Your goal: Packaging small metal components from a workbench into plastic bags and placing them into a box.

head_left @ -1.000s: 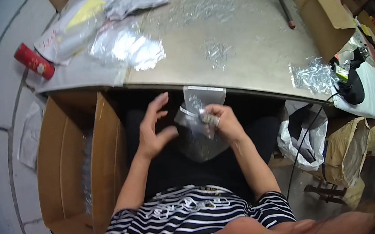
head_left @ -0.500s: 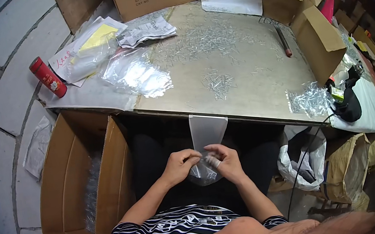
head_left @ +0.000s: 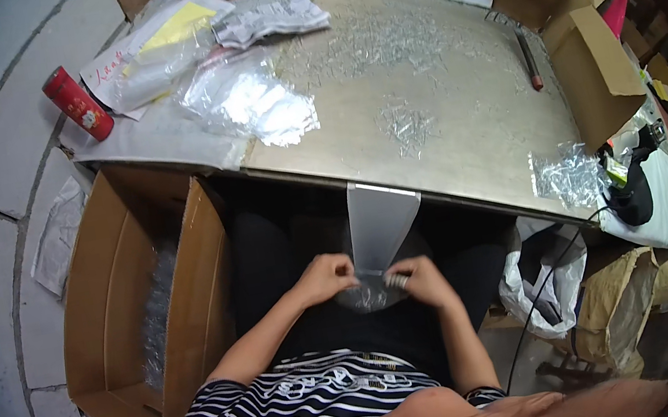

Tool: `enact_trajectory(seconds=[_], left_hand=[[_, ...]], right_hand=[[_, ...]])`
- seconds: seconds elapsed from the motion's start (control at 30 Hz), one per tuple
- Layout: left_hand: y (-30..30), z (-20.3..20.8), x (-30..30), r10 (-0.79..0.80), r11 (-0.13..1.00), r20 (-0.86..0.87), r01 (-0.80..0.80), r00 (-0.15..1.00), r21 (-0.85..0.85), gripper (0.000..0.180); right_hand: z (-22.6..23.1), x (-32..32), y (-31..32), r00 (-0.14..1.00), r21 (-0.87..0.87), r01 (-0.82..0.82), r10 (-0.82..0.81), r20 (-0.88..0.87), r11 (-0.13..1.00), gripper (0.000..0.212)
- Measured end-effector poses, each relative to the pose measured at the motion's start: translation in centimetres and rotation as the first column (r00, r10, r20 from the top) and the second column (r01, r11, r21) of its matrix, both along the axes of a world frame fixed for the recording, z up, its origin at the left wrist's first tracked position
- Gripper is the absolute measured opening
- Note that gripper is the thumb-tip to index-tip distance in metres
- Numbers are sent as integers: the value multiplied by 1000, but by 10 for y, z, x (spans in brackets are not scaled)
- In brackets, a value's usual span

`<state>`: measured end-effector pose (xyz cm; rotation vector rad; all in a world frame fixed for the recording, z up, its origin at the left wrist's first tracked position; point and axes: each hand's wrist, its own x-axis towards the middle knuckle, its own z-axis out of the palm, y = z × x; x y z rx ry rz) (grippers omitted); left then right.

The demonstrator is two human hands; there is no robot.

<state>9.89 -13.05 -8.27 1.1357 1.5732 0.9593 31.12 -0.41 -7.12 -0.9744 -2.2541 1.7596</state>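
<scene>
Clear, thin plastic makes up the bag (head_left: 370,297) between my hands, its film crinkled and full of small bright glints, though what lies inside is too blurred to make out. My left hand (head_left: 327,278) pinches its left edge between thumb and fingertips, and my right hand (head_left: 427,281) nips the other edge the same way. It sits above my lap, just below the table (head_left: 479,120) edge, at the lower end of a smooth grey chute (head_left: 383,222) that tapers toward me. Slim silvery metal pieces (head_left: 409,128) lie in a loose, spiky pile on the dull, flat tabletop. To my left stands a deep, stiff cardboard box (head_left: 194,278) with shiny crumpled plastic (head_left: 163,314) inside. My bag's upper edge faces the chute and its body sags toward me; I cannot tell its long axis.
</scene>
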Motion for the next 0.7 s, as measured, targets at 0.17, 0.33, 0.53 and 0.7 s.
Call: enact_trajectory(seconds=[0.17, 0.33, 0.53, 0.7], left_hand=[[19, 3, -14, 71, 997, 39, -72, 997, 10, 27], [35, 18, -12, 155, 979, 274, -184, 949, 86, 48], [32, -23, -10, 265, 938, 526, -342, 808, 52, 24], [38, -15, 7, 172, 976, 783, -211, 597, -54, 30]], right_hand=[[90, -20, 63, 883, 109, 425, -384, -269, 899, 13], [95, -86, 175, 869, 515, 483, -319, -377, 708, 38], [87, -131, 170, 988, 887, -132, 133, 81, 443, 46], [94, -104, 170, 980, 513, 162, -75, -187, 843, 42]])
